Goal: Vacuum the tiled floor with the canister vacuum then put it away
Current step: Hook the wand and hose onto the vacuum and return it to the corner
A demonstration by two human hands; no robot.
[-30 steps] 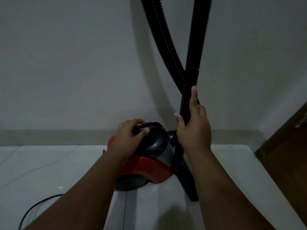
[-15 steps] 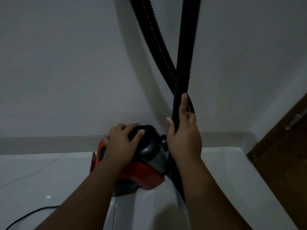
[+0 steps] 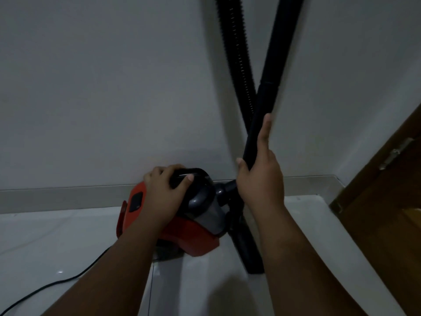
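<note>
A red and black canister vacuum (image 3: pixel 189 233) sits on the white tiled floor (image 3: pixel 57 242) close to the wall. My left hand (image 3: pixel 164 195) grips its black carry handle (image 3: pixel 193 174) from above. My right hand (image 3: pixel 259 179) holds the black rigid wand (image 3: pixel 271 71), which stands nearly upright and leans right; my index finger lies straight along it and my thumb is on its left side. The ribbed black hose (image 3: pixel 237 53) rises behind the wand and crosses it. The wand's lower end (image 3: pixel 248 254) reaches the floor to the right of the canister.
A black power cord (image 3: pixel 57 281) trails across the floor at lower left. A grey skirting strip (image 3: pixel 68 197) runs along the white wall. A brown wooden door (image 3: pixel 391 201) with a metal hinge (image 3: pixel 396 153) stands at the right.
The view has shifted, and the wand now leans further right. Both hands keep the same hold on the handle and wand.
</note>
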